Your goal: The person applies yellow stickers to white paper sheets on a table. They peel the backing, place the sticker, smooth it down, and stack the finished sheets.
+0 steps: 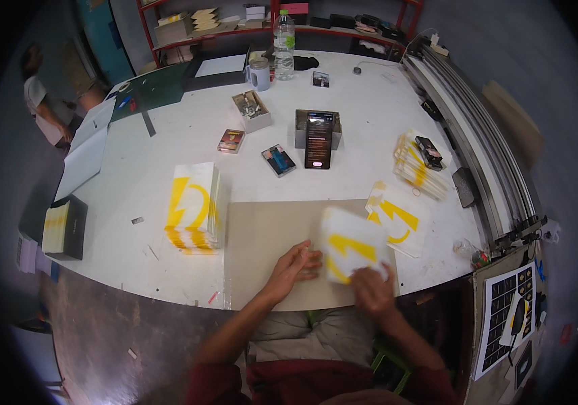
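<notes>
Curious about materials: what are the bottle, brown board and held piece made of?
Bottle: probably glossy plastic, see-through with bright glints.
Brown board: perhaps matt cardboard, plain and dull.
Held piece: likely paper or card, white with yellow markings; blur hides its finish.

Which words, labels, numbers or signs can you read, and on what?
No text is legible.
Phone: rows of screen text, too small to read.
Bottle: green label, too small to read.
White piece in the right hand: yellow shapes, blurred.
Tall stack: yellow bolt and curve, no readable words.
</notes>
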The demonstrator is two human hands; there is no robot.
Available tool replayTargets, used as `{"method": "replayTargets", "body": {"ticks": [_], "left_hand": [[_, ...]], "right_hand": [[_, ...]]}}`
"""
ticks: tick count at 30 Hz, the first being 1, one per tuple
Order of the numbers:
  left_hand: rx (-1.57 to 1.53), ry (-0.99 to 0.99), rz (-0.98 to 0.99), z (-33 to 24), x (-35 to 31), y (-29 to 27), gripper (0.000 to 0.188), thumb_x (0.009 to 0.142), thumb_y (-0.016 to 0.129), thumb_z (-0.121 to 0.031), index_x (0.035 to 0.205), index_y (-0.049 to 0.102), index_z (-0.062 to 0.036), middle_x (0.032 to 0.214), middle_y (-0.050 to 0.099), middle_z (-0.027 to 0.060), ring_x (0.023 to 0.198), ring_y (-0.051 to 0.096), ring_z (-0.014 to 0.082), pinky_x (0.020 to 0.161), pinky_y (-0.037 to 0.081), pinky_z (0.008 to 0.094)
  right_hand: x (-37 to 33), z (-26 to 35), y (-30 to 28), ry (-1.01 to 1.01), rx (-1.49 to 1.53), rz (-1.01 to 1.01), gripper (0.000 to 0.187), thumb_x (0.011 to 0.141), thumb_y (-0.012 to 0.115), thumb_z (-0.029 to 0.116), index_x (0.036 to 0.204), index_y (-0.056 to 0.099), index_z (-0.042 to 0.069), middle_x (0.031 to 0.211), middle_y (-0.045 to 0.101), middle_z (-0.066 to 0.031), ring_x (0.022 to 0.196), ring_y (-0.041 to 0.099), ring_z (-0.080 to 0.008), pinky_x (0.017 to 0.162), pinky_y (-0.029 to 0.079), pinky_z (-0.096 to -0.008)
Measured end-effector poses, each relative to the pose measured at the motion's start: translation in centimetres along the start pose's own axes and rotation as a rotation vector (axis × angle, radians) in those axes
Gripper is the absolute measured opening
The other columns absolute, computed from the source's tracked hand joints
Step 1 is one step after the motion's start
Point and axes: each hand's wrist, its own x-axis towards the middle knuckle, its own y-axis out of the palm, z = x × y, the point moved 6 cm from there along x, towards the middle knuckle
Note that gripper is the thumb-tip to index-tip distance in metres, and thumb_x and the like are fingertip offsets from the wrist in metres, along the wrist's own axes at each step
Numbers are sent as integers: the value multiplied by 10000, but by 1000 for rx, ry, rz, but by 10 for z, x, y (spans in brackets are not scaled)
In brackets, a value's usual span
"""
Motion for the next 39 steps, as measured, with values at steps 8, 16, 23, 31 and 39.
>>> {"method": "replayTargets", "body": {"ticks": [8, 16, 23, 31, 39], "left_hand": [[223, 93, -101, 31, -8, -30, 437, 1130, 472, -344, 1191, 671, 40, 1078, 729, 59, 938, 655, 84, 839, 530, 259], [68, 181, -75, 2, -22, -27, 490, 1139, 430, -378, 1152, 689, 38, 1069, 730, 39, 910, 633, 62, 831, 512, 247], [108, 183, -166, -9, -14, -56, 491, 1130, 444, -388, 1202, 673, 41, 1069, 733, 76, 923, 692, 120, 805, 555, 273], [188, 161, -88, -27, 1, -62, 385, 1107, 537, -285, 1075, 715, 55, 960, 733, 43, 850, 645, 66, 778, 540, 256], [387, 313, -41, -34, 0, -55, 278, 979, 692, -88, 1224, 645, 36, 1146, 717, 91, 1002, 660, 119, 857, 524, 291]], "right_hand": [[-4, -21, 14, 447, 469, 81, 478, 876, 796, 152, 1308, 638, 21, 1261, 674, -187, 1153, 671, -310, 1087, 461, -493], [-13, -37, 63, 1013, 1265, -52, 275, 975, 726, 67, 1216, 654, -44, 965, 725, -41, 879, 654, -85, 832, 522, -250], [-5, -52, 39, 1054, 1181, -134, 93, 948, 765, 77, 966, 697, 16, 844, 672, 19, 773, 575, -34, 728, 475, -212], [2, -67, 31, 1026, 1548, -67, 87, 1003, 683, 75, 1075, 651, 38, 891, 656, 31, 775, 550, -26, 717, 438, -207], [14, -50, 51, 992, 1897, 303, 385, 1074, 546, 131, 1390, 544, -90, 1363, 650, -149, 1242, 641, -246, 1094, 479, -421]]}}
